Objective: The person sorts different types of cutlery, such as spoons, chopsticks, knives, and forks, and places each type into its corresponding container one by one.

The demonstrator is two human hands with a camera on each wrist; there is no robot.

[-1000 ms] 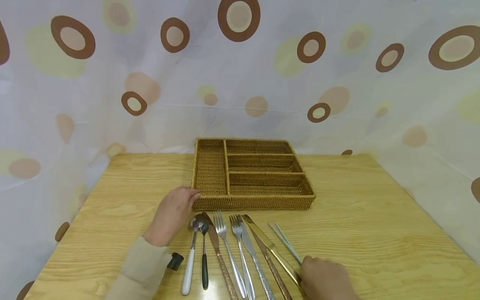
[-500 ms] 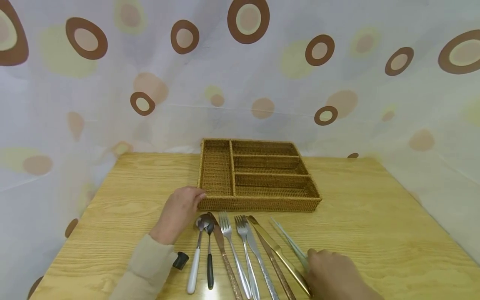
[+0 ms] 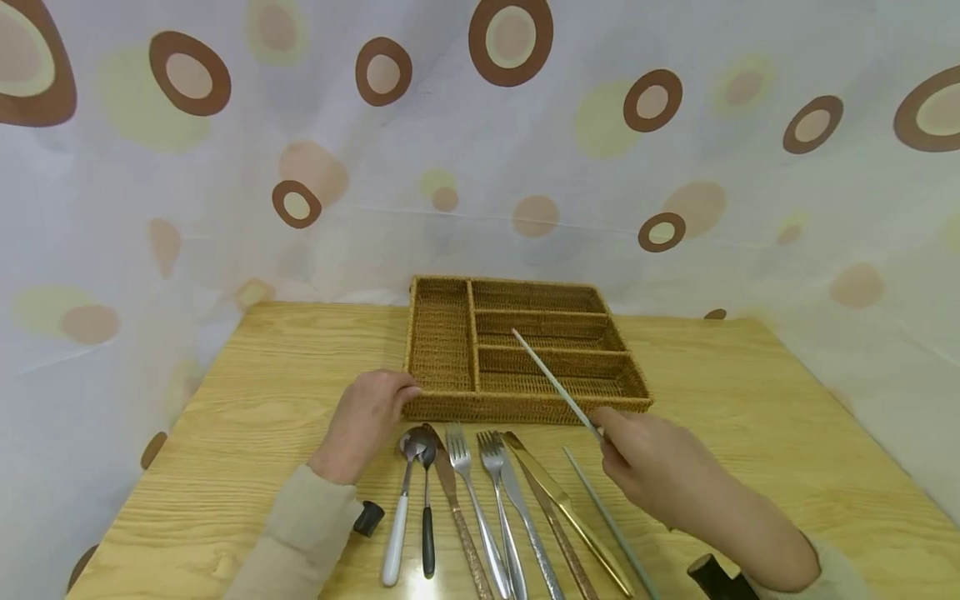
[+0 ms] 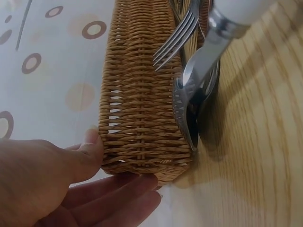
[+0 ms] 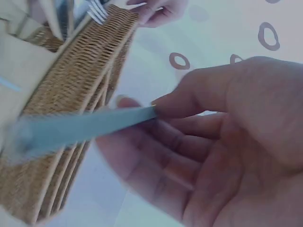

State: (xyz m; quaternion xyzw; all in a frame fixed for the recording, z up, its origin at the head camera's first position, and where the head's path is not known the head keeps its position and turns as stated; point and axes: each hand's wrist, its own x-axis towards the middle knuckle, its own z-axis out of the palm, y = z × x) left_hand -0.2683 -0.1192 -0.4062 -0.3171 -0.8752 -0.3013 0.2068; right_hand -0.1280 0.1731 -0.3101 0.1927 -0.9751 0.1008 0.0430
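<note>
My right hand (image 3: 660,462) pinches a pale blue-green chopstick (image 3: 552,381) between thumb and fingers. In the head view its far end crosses over the right-hand compartments of the woven tray (image 3: 525,408); the right wrist view shows the chopstick (image 5: 85,127) blurred. A matching chopstick (image 3: 606,515) lies on the table below that hand. My left hand (image 3: 363,425) grips the tray's front left corner, thumb (image 4: 92,146) on the rim and fingers beneath or behind the wicker. The tray's visible compartments hold nothing.
Before the tray lie a white-handled spoon (image 3: 397,533), a black-handled spoon (image 3: 428,542), two forks (image 3: 460,450), a gold knife (image 3: 551,486), a silver knife (image 3: 523,508) and copper-coloured knives (image 3: 446,475). A patterned sheet (image 3: 465,250) hangs around the wooden table (image 3: 330,342).
My right hand has risen forward from the table with one chopstick, leaving the other lying there. My left hand stays on the tray corner. The head view has shifted slightly.
</note>
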